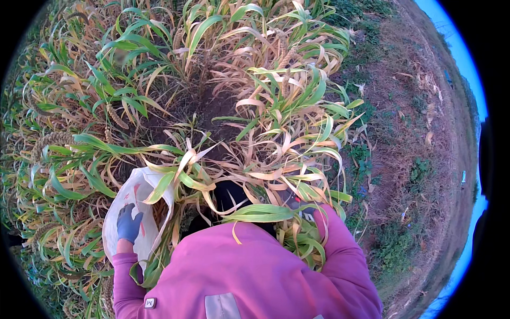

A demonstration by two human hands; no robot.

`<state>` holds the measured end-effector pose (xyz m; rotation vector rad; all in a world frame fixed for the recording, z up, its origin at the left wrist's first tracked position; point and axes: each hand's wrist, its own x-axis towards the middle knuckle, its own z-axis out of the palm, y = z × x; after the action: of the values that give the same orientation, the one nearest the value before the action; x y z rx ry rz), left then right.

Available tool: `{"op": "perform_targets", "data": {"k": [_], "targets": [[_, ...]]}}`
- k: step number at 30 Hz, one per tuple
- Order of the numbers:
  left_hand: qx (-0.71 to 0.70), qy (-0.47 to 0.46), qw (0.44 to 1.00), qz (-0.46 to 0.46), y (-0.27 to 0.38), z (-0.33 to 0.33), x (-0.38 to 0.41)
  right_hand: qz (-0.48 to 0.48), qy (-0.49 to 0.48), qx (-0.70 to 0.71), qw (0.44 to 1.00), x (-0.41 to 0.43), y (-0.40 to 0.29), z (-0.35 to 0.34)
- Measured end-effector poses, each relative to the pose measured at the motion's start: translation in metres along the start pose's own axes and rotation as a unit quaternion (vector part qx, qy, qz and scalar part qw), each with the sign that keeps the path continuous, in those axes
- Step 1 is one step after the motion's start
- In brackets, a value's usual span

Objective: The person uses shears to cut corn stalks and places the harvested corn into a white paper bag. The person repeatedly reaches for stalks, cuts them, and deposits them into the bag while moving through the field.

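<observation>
My left hand (129,224), in a blue-grey glove, lies against the outside of a white woven sack (111,219) with red marks, its fingers spread. The sack's mouth faces right, and brownish seed heads (160,211) show inside it. My right hand (308,207), also gloved, is at the lower right among green and yellowing leaves that partly cover it. Beside it is a small red and dark object (297,198) that I cannot make out. Whether that hand holds anything is hidden. Long green leaves (259,212) cross in front of my torso.
Foxtail millet plants (283,103) with dry and green leaves stand ahead and to the left, some with drooping seed heads (117,116). Bare soil (217,105) shows between them. To the right runs a strip of dry ground (402,131) with straw and low weeds.
</observation>
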<state>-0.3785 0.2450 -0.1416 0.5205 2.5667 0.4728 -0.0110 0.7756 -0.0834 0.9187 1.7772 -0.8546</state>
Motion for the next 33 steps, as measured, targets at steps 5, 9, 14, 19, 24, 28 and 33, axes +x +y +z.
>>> {"op": "perform_targets", "data": {"k": [5,9,14,19,24,28,33], "targets": [[-0.139,-0.105,0.984,0.033,0.015,-0.015,0.01,-0.032,-0.011,0.178,0.983,-0.012,-0.023,0.0],[-0.314,-0.249,0.915,0.048,0.135,-0.091,0.016,-0.213,0.126,0.27,0.931,-0.074,-0.087,-0.012],[-0.312,-0.309,0.862,0.252,0.302,-0.134,0.056,-0.375,0.218,0.562,0.704,-0.117,-0.094,-0.009],[-0.365,-0.459,0.746,0.316,0.439,-0.044,0.089,-0.353,0.357,0.569,0.652,-0.18,-0.049,-0.005],[-0.368,-0.497,0.767,0.173,0.541,0.082,0.104,-0.396,0.416,0.539,0.616,-0.215,-0.042,-0.001],[-0.541,-0.552,0.625,0.112,0.573,0.107,0.076,-0.359,0.428,0.523,0.643,-0.234,-0.053,0.003],[-0.536,-0.479,0.669,0.19,0.563,0.056,0.079,-0.318,0.433,0.507,0.674,-0.241,-0.055,-0.005]]}}
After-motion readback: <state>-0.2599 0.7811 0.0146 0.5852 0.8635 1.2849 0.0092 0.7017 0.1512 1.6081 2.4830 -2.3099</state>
